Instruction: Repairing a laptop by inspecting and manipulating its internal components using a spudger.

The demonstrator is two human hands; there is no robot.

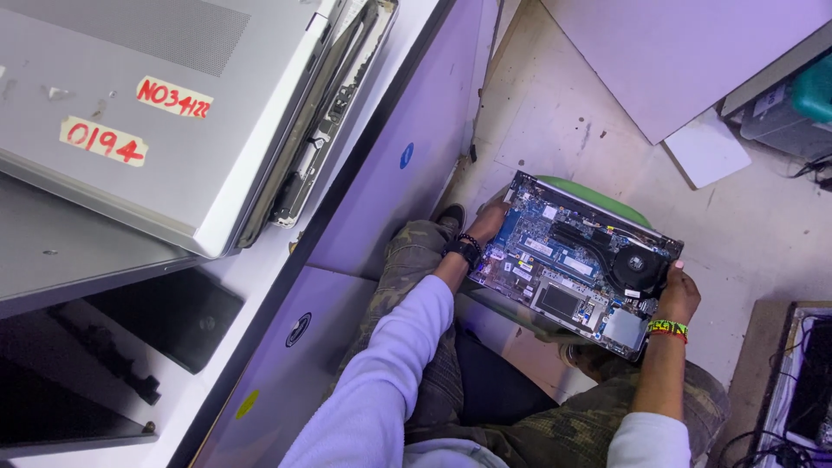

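An opened laptop base (576, 264) shows its blue circuit board, black fan and heat pipe. It is held low over the floor, above a green-topped stool (598, 198). My left hand (487, 224) grips its left edge; a dark beaded band is on that wrist. My right hand (678, 293) grips the right edge near the fan, with a bright woven band on the wrist. Both sleeves are pale lilac, and my legs in camouflage trousers are below.
A white workbench (286, 260) at left carries stacked silver laptop shells (147, 130) with red-lettered labels, a bare frame (334, 108) and black panels (165, 316). White boards (685, 52) lean on the tiled floor at top right. Cables and equipment (802, 390) sit at the lower right.
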